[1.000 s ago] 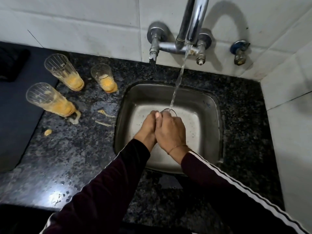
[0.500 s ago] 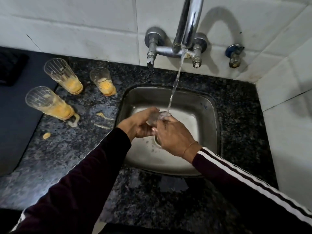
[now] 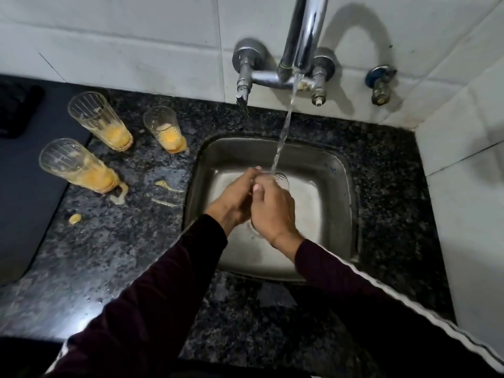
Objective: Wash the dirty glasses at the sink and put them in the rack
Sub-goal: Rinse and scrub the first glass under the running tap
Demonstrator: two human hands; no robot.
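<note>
Between the hands, over the sink [image 3: 338, 214], one glass [image 3: 281, 179] is gripped by the right hand [image 3: 272, 211] and rubbed by the left hand [image 3: 234, 197], its rim under the running water [image 3: 282, 132]. Left of the hands, three dirty glasses [image 3: 98, 121] wait on the table [image 3: 114, 241]. No rack is seen; most work remains.

The glass [image 3: 278, 178] under the stream is mostly hidden behind the right hand [image 3: 272, 211] and left hand [image 3: 234, 199]; only its rim shows. The fingers on its far side can't be seen. The tap's spout [image 3: 305, 31] runs off the top edge. A dark mat [image 3: 16, 110] is cut off at the left, blurred.
</note>
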